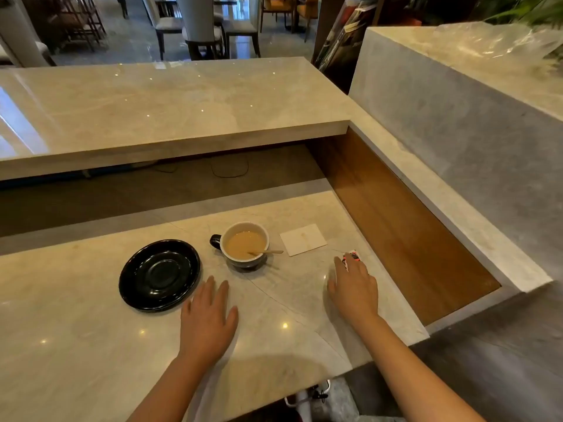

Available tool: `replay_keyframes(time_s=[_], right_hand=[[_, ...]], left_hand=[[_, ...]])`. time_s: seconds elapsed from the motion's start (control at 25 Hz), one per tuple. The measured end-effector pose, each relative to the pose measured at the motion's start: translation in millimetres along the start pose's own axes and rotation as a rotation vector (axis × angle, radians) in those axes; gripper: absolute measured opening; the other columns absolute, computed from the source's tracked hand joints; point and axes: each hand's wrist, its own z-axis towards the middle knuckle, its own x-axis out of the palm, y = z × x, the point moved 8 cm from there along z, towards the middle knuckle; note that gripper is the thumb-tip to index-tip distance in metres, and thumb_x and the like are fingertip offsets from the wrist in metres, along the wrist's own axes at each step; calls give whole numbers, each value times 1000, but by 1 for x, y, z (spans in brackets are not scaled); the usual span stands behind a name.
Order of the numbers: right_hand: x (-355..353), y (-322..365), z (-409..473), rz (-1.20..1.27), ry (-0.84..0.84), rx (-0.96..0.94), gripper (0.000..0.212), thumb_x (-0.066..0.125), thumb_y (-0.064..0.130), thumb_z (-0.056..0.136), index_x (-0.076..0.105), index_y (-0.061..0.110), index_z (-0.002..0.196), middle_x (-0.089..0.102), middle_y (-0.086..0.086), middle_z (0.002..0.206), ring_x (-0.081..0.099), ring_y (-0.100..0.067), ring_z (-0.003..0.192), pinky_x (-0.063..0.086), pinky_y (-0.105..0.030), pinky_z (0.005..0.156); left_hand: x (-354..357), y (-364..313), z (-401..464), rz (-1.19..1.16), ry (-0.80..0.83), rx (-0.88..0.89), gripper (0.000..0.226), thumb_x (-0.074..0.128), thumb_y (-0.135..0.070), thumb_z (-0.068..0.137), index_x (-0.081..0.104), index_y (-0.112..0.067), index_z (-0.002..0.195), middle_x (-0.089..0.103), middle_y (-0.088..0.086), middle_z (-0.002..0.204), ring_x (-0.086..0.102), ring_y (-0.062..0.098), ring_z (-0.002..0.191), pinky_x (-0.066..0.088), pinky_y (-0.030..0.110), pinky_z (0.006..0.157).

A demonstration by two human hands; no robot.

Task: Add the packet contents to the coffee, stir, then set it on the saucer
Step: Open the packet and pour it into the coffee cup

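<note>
A dark cup (243,242) with a pale inside holds milky coffee and stands on the marble counter. A small wooden stirrer (268,252) leans in it, its end over the right rim. Left of the cup lies an empty black saucer (159,274). My left hand (208,319) rests flat on the counter in front of the cup, fingers apart, holding nothing. My right hand (353,284) reaches out to the right of the cup. Its fingers lie over a small white and red packet (352,256); I cannot tell whether they grip it.
A white paper napkin (303,239) lies right of the cup. The counter (91,345) ends at a wooden side panel (396,226) on the right. A raised marble shelf (170,102) runs along the back, with cables in the gap beneath it.
</note>
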Motion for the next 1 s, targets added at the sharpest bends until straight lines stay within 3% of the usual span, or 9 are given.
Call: replay_keyframes(time_s=[0.12,0.24,0.48,0.6,0.72,0.8,1.0], right_hand=[[9,-10,7,-23,-5,49,51,42,31,92,30,13,139,28,-9,152,27,-25,137,37,-41,101],[22,-14,8,-28,22,48,49,42,32,91,35,10,135,36,-9,148,33,-24,133,38,-41,98],[33,-19,-8,28,5,-9,48,40,31,94,36,10,137,32,-8,151,26,-23,139,31,-46,102],[28,-16,-16,89,-80,-36,43,38,26,92,46,8,130,45,-11,143,39,-25,133,34,-48,100],[9,-31,-10,177,-189,58,36,47,18,92,51,7,126,52,-14,136,49,-29,124,38,-48,98],[4,-45,0,190,-144,170,39,50,23,92,48,8,128,50,-14,137,46,-30,123,38,-46,99],[7,-53,13,194,-53,260,38,60,32,86,58,7,114,60,-15,114,51,-30,104,45,-42,83]], left_hand=[[10,10,-2,46,-6,-52,70,17,-55,84,29,-19,143,21,12,152,14,26,138,15,52,108],[16,12,-5,41,-48,-43,67,18,-55,86,25,-22,144,19,9,153,10,22,139,11,51,109],[16,15,-4,57,-35,-74,66,20,-55,86,22,-25,145,15,6,154,6,19,140,8,50,110],[17,16,-3,73,-19,-76,66,20,-55,86,20,-26,145,13,5,155,5,20,140,7,51,110],[17,14,-4,76,-19,-63,66,20,-55,86,23,-25,145,16,7,154,8,22,139,10,52,110],[18,14,-3,78,-18,-60,66,20,-55,86,25,-24,144,18,7,154,10,22,139,11,52,110],[19,17,-1,78,-14,-64,66,20,-57,87,21,-25,145,14,6,155,7,22,140,8,52,111]])
